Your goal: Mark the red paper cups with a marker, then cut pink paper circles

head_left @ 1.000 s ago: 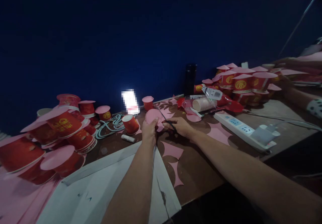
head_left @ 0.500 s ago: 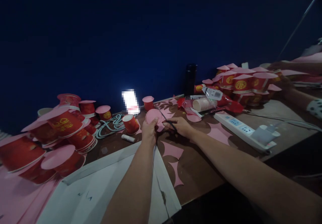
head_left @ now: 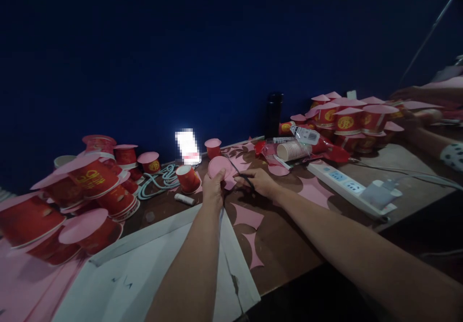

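My left hand point(head_left: 213, 192) pinches a round piece of pink paper point(head_left: 218, 165), the thumb lying on top and the fingers hidden beneath. In my right hand point(head_left: 263, 184) is a pair of dark scissors point(head_left: 235, 166), the fingers wrapped round the handles. The thin blades point up and left, beside the right edge of the paper. Just left of my left hand, a red paper cup point(head_left: 187, 179) leans with its opening up, near a small white tube point(head_left: 184, 199). Behind the paper stands a red cup with a pink disc on top point(head_left: 213, 148).
Stacked red cups with pink discs stand left point(head_left: 88, 177) and right point(head_left: 349, 119). A white box lid point(head_left: 144, 264) lies under my left forearm. Pink scraps point(head_left: 248, 216), a power strip point(head_left: 352, 187), a lit phone point(head_left: 188, 146) and a black bottle point(head_left: 274, 114) surround me. Another person's arm point(head_left: 430, 138) reaches in from the right.
My left hand and the round pink paper have shifted slightly left, and the paper has turned a little. The scissor blades sit slightly farther from the disc's edge.
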Available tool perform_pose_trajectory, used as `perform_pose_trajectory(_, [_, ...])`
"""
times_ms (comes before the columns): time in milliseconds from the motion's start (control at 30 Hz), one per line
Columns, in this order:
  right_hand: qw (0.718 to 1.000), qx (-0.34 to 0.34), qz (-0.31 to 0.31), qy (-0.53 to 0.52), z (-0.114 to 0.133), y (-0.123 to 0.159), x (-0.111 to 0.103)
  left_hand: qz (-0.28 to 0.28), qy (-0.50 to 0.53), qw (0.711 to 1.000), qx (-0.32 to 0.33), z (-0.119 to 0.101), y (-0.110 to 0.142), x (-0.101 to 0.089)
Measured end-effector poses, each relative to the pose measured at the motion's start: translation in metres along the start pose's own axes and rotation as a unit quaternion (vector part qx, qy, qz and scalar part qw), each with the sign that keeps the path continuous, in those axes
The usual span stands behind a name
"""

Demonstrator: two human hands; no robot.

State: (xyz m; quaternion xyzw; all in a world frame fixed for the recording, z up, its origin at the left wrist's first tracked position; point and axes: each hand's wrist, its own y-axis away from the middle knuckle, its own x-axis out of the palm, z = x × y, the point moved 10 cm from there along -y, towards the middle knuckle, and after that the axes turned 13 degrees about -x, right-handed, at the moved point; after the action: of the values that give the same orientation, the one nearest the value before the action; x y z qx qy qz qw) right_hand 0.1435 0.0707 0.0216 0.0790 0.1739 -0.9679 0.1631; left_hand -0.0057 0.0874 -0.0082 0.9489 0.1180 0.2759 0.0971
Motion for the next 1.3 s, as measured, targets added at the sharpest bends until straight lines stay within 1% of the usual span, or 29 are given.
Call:
perform_pose_trajectory(133, [1.000, 0.003, -0.002, -0.006, 0.001, 0.000, 0.000, -0.015, -0.005, 1.000, 0.001, 0.001, -0.003, -0.005])
perform_pose_trajectory(267, [1.000, 0.004, -0.002, -0.005, 0.003, 0.000, 0.000, -0.008, -0.002, 1.000, 0.003, 0.001, -0.005, -0.004])
perform_pose_trajectory(467, [1.000, 0.006, -0.005, -0.002, -0.002, -0.001, 0.000, -0.017, 0.001, 1.000, 0.014, -0.002, -0.006, -0.006])
perform_pose_trajectory(567, [1.000, -0.005, -0.001, -0.001, -0.003, -0.002, 0.000, -0.019, -0.007, 1.000, 0.016, -0.002, -0.008, -0.007])
perform_pose_trajectory(900, [1.000, -0.004, 0.016, 0.007, -0.002, 0.000, 0.002, -0.039, -0.053, 0.998, 0.022, -0.003, -0.007, -0.011])
perform_pose_trajectory(1100, [1.000, -0.004, 0.017, 0.003, -0.001, 0.001, 0.002, -0.053, -0.061, 0.996, 0.032, -0.002, -0.009, -0.014])
perform_pose_trajectory(1300, [1.000, -0.003, 0.018, 0.000, 0.003, 0.001, 0.004, -0.029, -0.053, 0.997, 0.041, 0.000, -0.011, -0.011])
